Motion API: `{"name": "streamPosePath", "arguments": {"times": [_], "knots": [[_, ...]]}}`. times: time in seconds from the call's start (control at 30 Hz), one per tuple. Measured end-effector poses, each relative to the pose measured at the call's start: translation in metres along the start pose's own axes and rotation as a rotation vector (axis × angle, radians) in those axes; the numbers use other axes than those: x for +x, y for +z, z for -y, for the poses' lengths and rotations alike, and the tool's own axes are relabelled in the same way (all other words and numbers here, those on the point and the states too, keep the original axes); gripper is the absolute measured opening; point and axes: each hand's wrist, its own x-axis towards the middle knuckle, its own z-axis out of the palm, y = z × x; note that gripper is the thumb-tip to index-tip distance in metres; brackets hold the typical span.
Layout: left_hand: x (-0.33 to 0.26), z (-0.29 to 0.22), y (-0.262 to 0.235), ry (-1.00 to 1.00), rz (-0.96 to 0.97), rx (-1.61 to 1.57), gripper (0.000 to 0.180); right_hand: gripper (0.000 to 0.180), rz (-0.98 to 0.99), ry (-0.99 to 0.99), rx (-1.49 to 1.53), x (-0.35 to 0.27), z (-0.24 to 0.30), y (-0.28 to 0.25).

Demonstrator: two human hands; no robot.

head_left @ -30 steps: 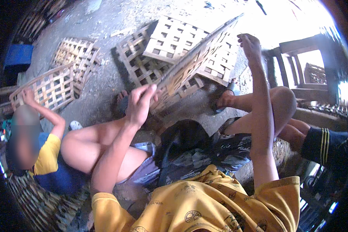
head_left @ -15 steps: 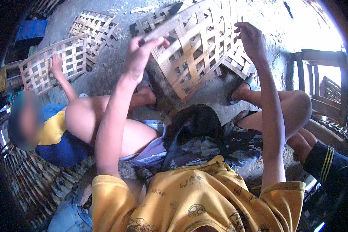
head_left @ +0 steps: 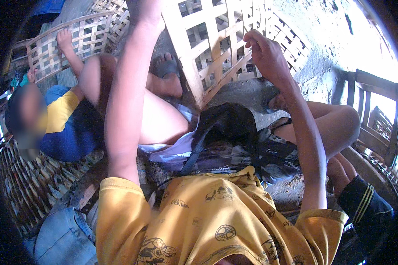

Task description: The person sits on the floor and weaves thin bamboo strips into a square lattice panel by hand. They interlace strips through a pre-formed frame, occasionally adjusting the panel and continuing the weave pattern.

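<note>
A woven bamboo lattice panel (head_left: 181,49) stands tilted in front of me, its lower corner near the ground between my feet. My left hand (head_left: 147,12) is at the panel's upper left edge, blurred; its fingers run past the top of the picture. Over the panel's right part is my right hand (head_left: 267,55), its fingers curled together by the slats. Whether a slat is pinched in them cannot be made out. Behind, a second lattice panel (head_left: 292,37) lies on the ground in bright light.
At left, a person in a yellow and blue shirt (head_left: 62,112) rests a hand (head_left: 64,39) on another lattice panel (head_left: 90,27). A wooden frame (head_left: 380,84) stands at right. Beside me are someone's dark striped shorts (head_left: 367,194) and pale blue denim (head_left: 64,240). Bamboo slats (head_left: 40,190) lie lower left.
My left hand has moved up toward the picture's top edge. The right hand has shifted left and down, its fingers more curled. The view has tipped, showing less of the far ground.
</note>
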Motion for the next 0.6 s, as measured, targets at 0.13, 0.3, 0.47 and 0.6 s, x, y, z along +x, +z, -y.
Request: {"name": "streamPosePath", "arguments": {"times": [0.13, 0.3, 0.47, 0.6], "knots": [[-0.010, -0.034, 0.011, -0.057, 0.191, 0.117, 0.029, 0.019, 0.006, -0.007, 0.146, -0.007, 0.003, 0.013], [-0.020, -0.029, 0.026, 0.121, 0.536, -0.024, 0.043, 0.021, 0.106, 0.096, 0.250, -0.020, 0.030, 0.012], [-0.019, -0.022, 0.023, 0.132, 0.585, -0.044, 0.044, 0.018, 0.166, 0.069, 0.136, -0.032, 0.036, 0.007], [-0.026, -0.016, 0.039, 0.170, 0.418, 0.057, 0.036, 0.019, 0.178, 0.071, 0.166, -0.044, 0.043, 0.009]]}}
